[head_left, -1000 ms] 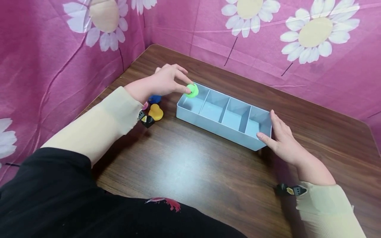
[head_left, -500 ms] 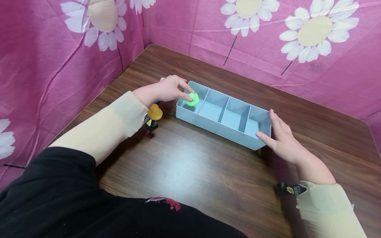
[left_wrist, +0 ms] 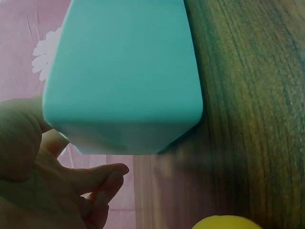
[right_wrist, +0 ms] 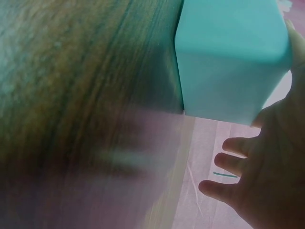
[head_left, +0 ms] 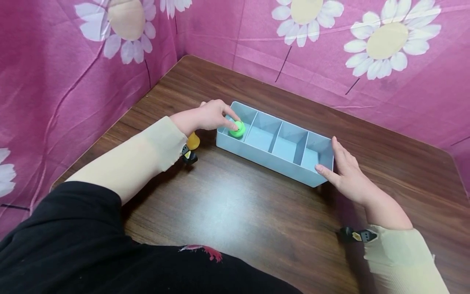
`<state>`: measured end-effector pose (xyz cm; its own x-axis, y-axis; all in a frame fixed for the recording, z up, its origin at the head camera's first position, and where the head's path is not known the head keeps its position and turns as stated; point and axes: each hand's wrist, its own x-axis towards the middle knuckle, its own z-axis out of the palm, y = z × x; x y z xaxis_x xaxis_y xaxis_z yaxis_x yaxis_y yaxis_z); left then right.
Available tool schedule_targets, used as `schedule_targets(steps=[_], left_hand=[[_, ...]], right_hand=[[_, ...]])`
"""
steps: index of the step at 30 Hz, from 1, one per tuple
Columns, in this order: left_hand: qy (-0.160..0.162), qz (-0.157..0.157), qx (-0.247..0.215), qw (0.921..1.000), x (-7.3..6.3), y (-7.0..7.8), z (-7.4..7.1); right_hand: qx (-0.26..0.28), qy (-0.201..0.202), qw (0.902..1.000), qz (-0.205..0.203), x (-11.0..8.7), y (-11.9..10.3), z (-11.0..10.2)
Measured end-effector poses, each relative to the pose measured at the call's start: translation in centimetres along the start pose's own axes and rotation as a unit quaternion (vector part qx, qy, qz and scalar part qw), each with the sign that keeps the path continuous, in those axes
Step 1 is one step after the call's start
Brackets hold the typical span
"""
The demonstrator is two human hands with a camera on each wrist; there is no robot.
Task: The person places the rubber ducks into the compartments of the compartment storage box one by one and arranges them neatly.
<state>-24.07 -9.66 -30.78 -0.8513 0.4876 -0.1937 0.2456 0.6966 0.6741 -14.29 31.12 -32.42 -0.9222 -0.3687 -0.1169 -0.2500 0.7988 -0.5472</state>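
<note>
Bright green, the small rounded toy (head_left: 239, 131) is pinched by the left hand (head_left: 212, 115), the right hand (head_left: 349, 174) straight-fingered.

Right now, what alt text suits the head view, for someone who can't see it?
A left hand pinches a green toy inside the leftmost compartment of a blue box, with the right hand at the box's right end. A yellow toy sits on the table.
</note>
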Motion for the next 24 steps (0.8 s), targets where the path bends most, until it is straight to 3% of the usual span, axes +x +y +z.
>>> schedule_targets(steps=[15, 24], left_hand=[[0.0, -0.035, 0.046, 0.9984, 0.56, 0.36, 0.7], [-0.002, -0.034, 0.051, 0.9981, 0.51, 0.54, 0.65]], right_hand=[[0.002, -0.009, 0.9999, 0.011, 0.13, -0.12, 0.06], [0.005, -0.01, 0.9999, 0.003, 0.06, -0.04, 0.05]])
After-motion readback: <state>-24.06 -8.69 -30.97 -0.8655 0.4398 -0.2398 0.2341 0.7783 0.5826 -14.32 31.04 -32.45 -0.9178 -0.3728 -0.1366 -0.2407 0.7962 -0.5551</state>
